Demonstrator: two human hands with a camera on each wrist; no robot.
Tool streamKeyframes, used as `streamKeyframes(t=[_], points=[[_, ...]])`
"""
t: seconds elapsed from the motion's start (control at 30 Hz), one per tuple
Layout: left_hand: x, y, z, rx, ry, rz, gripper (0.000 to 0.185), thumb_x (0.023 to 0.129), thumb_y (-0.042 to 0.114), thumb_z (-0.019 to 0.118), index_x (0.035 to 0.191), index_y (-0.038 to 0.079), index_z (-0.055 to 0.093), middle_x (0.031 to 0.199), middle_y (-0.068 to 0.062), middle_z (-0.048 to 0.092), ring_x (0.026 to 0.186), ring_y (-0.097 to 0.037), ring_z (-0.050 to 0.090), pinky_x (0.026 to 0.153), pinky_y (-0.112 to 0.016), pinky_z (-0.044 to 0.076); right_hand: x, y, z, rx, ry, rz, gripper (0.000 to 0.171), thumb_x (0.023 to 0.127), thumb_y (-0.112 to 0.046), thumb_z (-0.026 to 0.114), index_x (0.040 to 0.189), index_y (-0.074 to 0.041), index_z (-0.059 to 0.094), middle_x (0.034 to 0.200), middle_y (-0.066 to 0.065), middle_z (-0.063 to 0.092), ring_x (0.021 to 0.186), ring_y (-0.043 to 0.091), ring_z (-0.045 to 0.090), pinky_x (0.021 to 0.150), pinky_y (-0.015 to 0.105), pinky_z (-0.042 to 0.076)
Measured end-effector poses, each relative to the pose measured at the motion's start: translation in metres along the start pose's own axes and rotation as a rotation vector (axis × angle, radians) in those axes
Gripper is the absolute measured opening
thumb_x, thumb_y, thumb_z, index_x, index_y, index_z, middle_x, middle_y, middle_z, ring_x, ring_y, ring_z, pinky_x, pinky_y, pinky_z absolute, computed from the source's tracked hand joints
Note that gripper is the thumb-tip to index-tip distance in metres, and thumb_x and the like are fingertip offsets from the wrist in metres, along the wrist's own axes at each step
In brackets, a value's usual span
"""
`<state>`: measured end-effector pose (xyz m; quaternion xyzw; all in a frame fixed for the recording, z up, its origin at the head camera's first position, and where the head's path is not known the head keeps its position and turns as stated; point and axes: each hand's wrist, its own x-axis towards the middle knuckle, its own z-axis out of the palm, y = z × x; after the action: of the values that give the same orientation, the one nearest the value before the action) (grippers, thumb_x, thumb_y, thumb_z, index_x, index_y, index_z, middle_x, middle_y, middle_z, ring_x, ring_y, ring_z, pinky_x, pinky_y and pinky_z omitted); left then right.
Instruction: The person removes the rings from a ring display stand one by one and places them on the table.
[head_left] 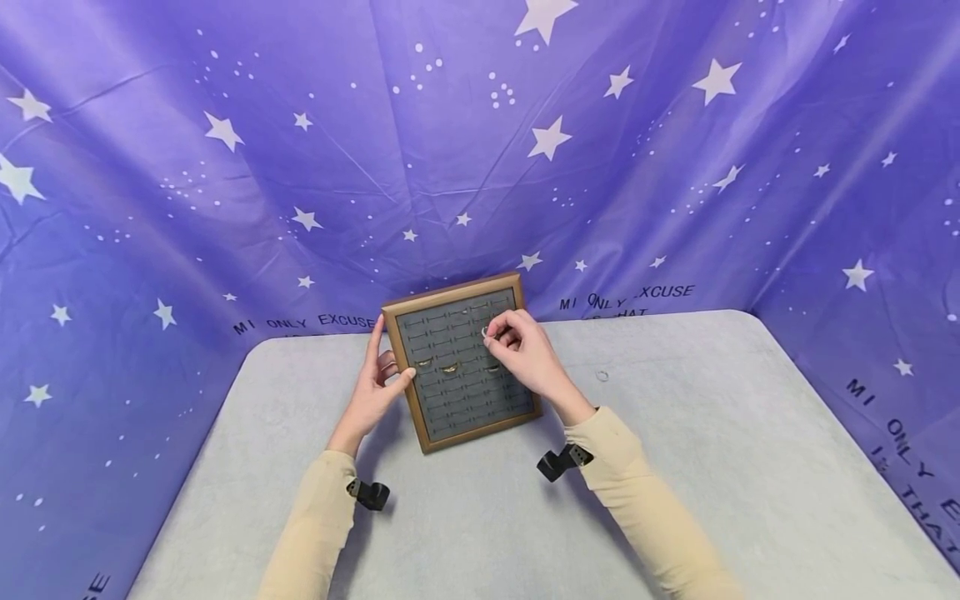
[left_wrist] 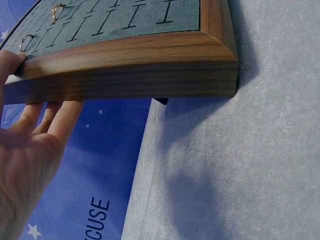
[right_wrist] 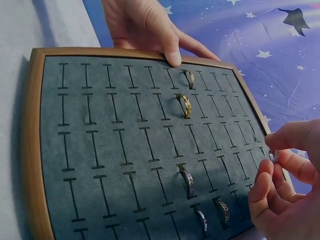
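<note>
The right hand is pinching a small silver ring between thumb and fingertips, fingers curled in tight around it, and it's hovering over the far right part of the ring tray. The ring is sitting just above the grey padding, not yet in a slot as far as I can tell.

Over on the other side, the left hand is steadying that tray: thumb pressing on the wooden frame's left edge, fingers lying straight along its outer side, nothing gripped.

The tray is propped at a tilt near the back of the grey table, against the starry purple backdrop.

On progress, I'm counting about five rings already seated in the slots, among them a gold ring toward the tray's middle. Most slots are standing empty. One more loose ring is lying on the table well to the right of the tray. So my read is early going: a handful placed, one in the fingers, one waiting.
</note>
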<state>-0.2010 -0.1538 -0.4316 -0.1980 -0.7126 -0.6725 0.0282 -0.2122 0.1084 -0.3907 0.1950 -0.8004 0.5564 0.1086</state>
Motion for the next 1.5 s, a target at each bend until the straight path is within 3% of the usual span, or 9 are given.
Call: streamKeyframes(t=[0.6,0.87,1.13,1.3,1.5], points=[[-0.001,-0.003,0.0,-0.01,-0.008,0.016,0.094,0.09,-0.011,0.059,0.157,0.022,0.001,0.122,-0.029,0.052,0.102,-0.012,0.059,0.083,-0.023,0.052,-0.023,0.007,-0.007,0.037,0.051,0.084,0.006,0.086,0.004,0.066,0.089,0.001,0.062,0.093,0.015,0.053,0.072,0.015,0.052,0.061,0.019,0.043],[-0.001,-0.001,-0.002,-0.005,-0.006,0.006,0.093,0.091,-0.01,0.059,0.157,0.022,0.001,0.124,-0.029,0.051,0.103,-0.013,0.058,0.085,-0.026,0.052,-0.035,-0.027,-0.017,-0.01,0.018,0.112,0.005,0.083,0.011,0.063,0.087,0.009,0.06,0.092,0.024,0.053,0.071,0.022,0.052,0.061,0.022,0.043],[0.0,-0.001,-0.002,-0.024,-0.008,-0.011,0.094,0.091,-0.011,0.058,0.157,0.022,0.0,0.124,-0.031,0.051,0.102,-0.014,0.059,0.081,-0.024,0.053,-0.039,0.019,-0.021,-0.031,0.031,0.146,0.007,0.083,0.005,0.067,0.087,0.002,0.062,0.095,0.016,0.055,0.073,0.02,0.053,0.061,0.021,0.044],[0.0,0.0,-0.001,-0.019,-0.004,-0.018,0.094,0.091,-0.01,0.059,0.157,0.022,0.001,0.125,-0.03,0.051,0.103,-0.014,0.059,0.083,-0.025,0.052,-0.044,0.031,-0.029,-0.028,0.04,0.174,0.008,0.084,0.002,0.068,0.088,-0.002,0.063,0.097,0.011,0.057,0.074,0.018,0.056,0.062,0.022,0.048],[0.0,0.0,-0.002,0.003,-0.002,-0.018,0.094,0.091,-0.009,0.06,0.157,0.022,0.001,0.124,-0.029,0.051,0.103,-0.014,0.057,0.087,-0.026,0.051,-0.05,0.043,-0.037,-0.029,0.06,0.191,0.007,0.084,0.003,0.066,0.089,0.002,0.063,0.097,0.014,0.058,0.072,0.016,0.056,0.059,0.021,0.047]])
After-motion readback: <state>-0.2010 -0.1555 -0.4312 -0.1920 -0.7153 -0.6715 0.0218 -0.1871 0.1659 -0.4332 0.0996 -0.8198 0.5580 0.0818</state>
